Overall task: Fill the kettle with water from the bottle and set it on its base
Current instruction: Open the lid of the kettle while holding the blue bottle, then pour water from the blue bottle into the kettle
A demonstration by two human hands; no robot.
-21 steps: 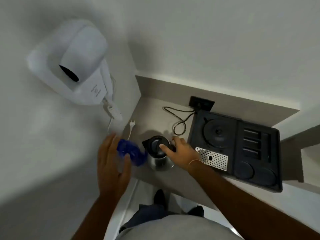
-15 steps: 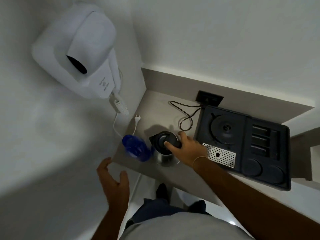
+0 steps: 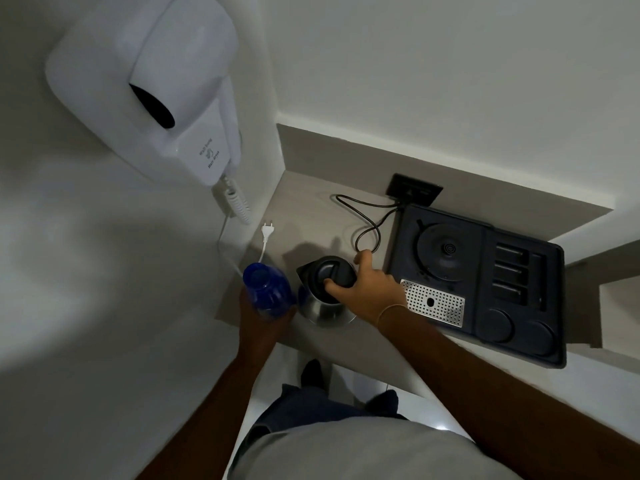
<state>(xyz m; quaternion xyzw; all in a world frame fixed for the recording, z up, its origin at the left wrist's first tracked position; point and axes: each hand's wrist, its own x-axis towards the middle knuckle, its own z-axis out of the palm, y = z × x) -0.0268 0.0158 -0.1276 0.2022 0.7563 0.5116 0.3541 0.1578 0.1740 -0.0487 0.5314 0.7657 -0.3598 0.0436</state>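
A steel kettle [image 3: 323, 308] with a black lid stands on the grey counter [image 3: 311, 216], left of the black tray. My right hand [image 3: 367, 289] grips the kettle's handle, thumb on the lid. A blue bottle [image 3: 265, 289] stands upright just left of the kettle at the counter's front left corner. My left hand [image 3: 258, 322] is wrapped around the bottle's lower part from the near side. The round black kettle base [image 3: 446, 252] sits bare in the tray's left section.
The black tray [image 3: 554, 306] holds a perforated metal drip plate [image 3: 434, 301] and empty slots. A black cord [image 3: 367, 223] runs to a wall socket [image 3: 414, 194]. A white wall hair dryer [image 3: 149, 88] hangs at left, with its loose white plug [image 3: 266, 232] on the counter.
My left hand drew back from the bottle towards me, then came forward again and took hold of it. My right hand stayed on the kettle.
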